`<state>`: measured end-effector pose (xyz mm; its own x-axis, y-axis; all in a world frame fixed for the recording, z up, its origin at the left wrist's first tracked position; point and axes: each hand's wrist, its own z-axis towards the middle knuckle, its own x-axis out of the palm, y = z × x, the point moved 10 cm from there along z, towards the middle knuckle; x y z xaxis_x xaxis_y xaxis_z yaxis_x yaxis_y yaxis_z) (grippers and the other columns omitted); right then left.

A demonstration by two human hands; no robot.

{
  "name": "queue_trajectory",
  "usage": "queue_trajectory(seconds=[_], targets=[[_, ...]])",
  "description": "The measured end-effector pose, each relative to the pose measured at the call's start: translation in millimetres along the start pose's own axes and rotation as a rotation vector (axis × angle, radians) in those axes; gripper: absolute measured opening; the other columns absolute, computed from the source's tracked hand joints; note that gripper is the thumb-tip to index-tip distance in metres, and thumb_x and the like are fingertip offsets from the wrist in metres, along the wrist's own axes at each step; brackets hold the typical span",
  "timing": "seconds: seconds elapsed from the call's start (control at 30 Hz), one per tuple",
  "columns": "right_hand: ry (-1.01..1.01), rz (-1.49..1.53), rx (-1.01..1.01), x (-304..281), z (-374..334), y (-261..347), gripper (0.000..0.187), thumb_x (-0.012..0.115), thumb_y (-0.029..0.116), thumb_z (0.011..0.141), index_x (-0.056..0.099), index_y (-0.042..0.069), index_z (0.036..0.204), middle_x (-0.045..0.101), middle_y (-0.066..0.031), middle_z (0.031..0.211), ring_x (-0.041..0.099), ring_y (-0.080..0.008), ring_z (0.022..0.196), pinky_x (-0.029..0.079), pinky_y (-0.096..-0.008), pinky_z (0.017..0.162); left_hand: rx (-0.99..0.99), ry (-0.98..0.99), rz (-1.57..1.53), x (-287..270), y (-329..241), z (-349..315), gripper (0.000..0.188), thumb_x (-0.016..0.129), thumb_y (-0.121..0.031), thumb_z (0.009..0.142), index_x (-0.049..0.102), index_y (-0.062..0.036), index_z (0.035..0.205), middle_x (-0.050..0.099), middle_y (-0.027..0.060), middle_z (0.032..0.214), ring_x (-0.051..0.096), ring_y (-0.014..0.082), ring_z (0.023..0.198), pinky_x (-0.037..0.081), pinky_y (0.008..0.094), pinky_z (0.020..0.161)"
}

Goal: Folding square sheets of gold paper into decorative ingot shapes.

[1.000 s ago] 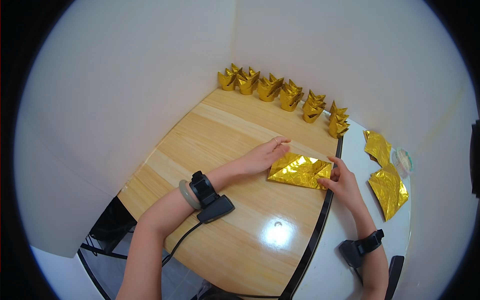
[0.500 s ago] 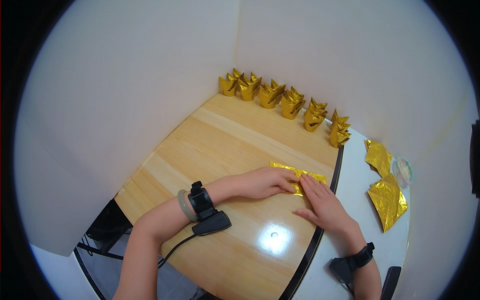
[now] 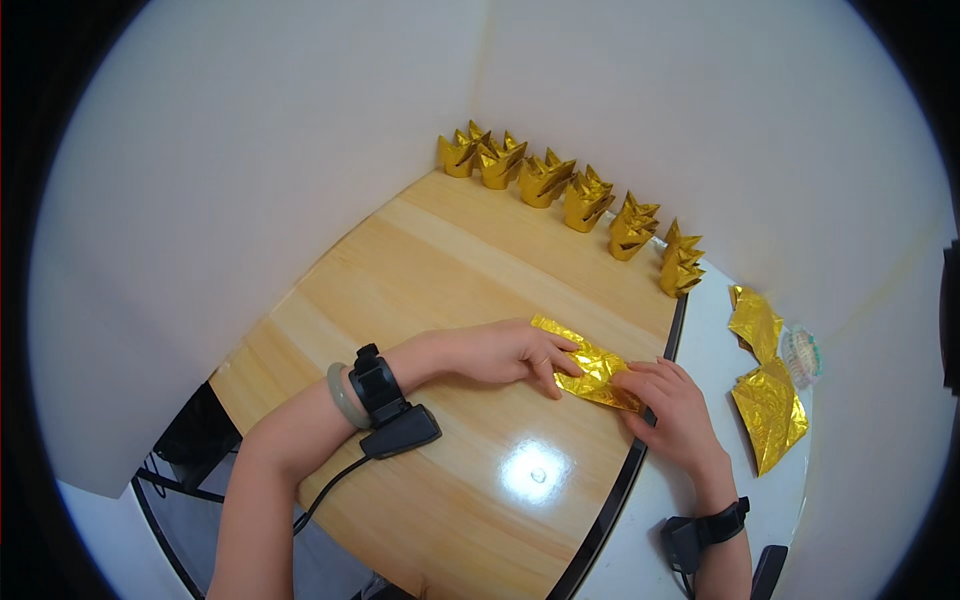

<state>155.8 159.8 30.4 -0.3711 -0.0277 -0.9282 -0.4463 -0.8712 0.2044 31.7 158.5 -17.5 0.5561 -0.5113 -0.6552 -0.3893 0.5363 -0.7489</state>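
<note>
A folded strip of shiny gold foil paper (image 3: 597,375) lies slantwise on the wooden tabletop, near its right edge. My left hand (image 3: 510,352) rests at the strip's left part, fingers apart and fingertips touching the foil. At the right end, my right hand (image 3: 672,405) has its fingers and thumb closed around the strip's corner; the fingertips are partly hidden. Several folded gold foil pieces with pointed tops, such as this one (image 3: 547,180), stand in a row along the far edge.
On the white surface to the right lie gold foil sheets (image 3: 770,405) and a round clear container (image 3: 802,355). A dark edge strip (image 3: 625,478) borders the wooden top. White walls rise behind and at left. Each wrist wears a black strapped device; a cable (image 3: 325,495) trails from the left one.
My hands have moved apart, uncovering the strip's middle. My right hand has gone from lying flat on the foil to gripping its right end. The strip has turned, its right end now nearer me.
</note>
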Motion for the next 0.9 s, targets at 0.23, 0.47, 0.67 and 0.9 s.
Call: queue_trajectory(seconds=[0.23, 0.47, 0.67, 0.9], targets=[[0.051, 0.398, 0.102, 9.6, -1.3, 3.1, 0.026, 0.070, 0.009, 0.075, 0.065, 0.006, 0.101, 0.065, -0.0069, 0.084, 0.062, -0.0214, 0.076, 0.050, -0.0314, 0.069, 0.018, -0.127, -0.004, -4.3, -17.6, -1.4, 0.018, 0.059, 0.000, 0.077, 0.069, -0.0081, 0.090, 0.062, 0.0046, 0.095, 0.053, 0.0227, 0.091, 0.044, 0.0316, 0.084], [-0.037, 0.649, 0.526, 29.3, -13.8, -40.5, 0.031, 0.069, 0.009, 0.081, 0.057, 0.006, 0.109, 0.060, -0.0049, 0.077, 0.059, -0.0141, 0.068, 0.049, -0.0252, 0.063, -0.180, -0.142, -0.130, 2.5, -9.2, 8.9, 0.018, 0.069, -0.017, 0.080, 0.065, -0.0060, 0.093, 0.060, 0.0054, 0.090, 0.054, 0.0201, 0.090, 0.044, 0.0311, 0.079], [-0.078, 0.252, 0.313, 13.0, -3.9, -17.9, 0.033, 0.071, 0.008, 0.075, 0.058, 0.006, 0.106, 0.061, -0.0076, 0.090, 0.059, -0.0223, 0.087, 0.049, -0.0313, 0.073, -0.154, -0.228, 0.114, 1.5, -17.2, 7.1, 0.017, 0.069, -0.016, 0.079, 0.067, -0.0111, 0.094, 0.058, 0.0045, 0.088, 0.054, 0.0215, 0.089, 0.044, 0.0320, 0.077], [-0.031, 0.202, 0.029, 10.5, -1.9, 6.7, 0.027, 0.069, 0.018, 0.076, 0.066, 0.007, 0.101, 0.059, -0.0058, 0.100, 0.055, -0.0257, 0.094, 0.046, -0.0353, 0.082, 0.033, -0.313, 0.418, -14.4, -21.8, -1.0, 0.019, 0.067, -0.009, 0.075, 0.074, -0.0203, 0.089, 0.056, 0.0015, 0.089, 0.051, 0.0231, 0.094, 0.044, 0.0323, 0.080]])
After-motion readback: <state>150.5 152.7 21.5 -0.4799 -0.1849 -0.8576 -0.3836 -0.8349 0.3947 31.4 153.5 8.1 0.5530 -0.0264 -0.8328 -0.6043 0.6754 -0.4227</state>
